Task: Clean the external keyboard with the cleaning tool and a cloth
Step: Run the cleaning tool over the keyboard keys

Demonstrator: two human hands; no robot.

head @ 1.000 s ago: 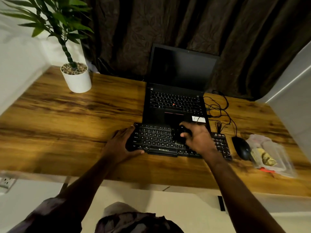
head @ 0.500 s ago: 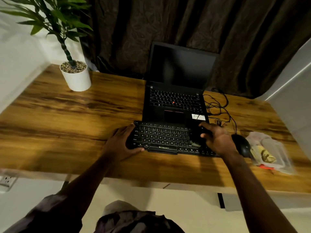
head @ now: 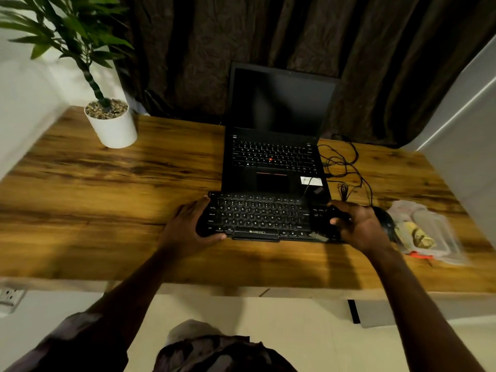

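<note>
A black external keyboard lies on the wooden desk in front of an open laptop. My left hand grips its left end, thumb along the front edge. My right hand is at the keyboard's right end, over the number pad, fingers curled round a dark cleaning tool that presses on the keys. The tool is black against black keys, so its shape is hard to make out.
The laptop stands just behind the keyboard. A black mouse and tangled cables lie to the right, next to a clear plastic bag. A white potted plant stands back left. The desk's front edge is near me.
My right hand has slid with the tool from the keyboard's middle to its right end. My left hand has kept its hold on the left end.
</note>
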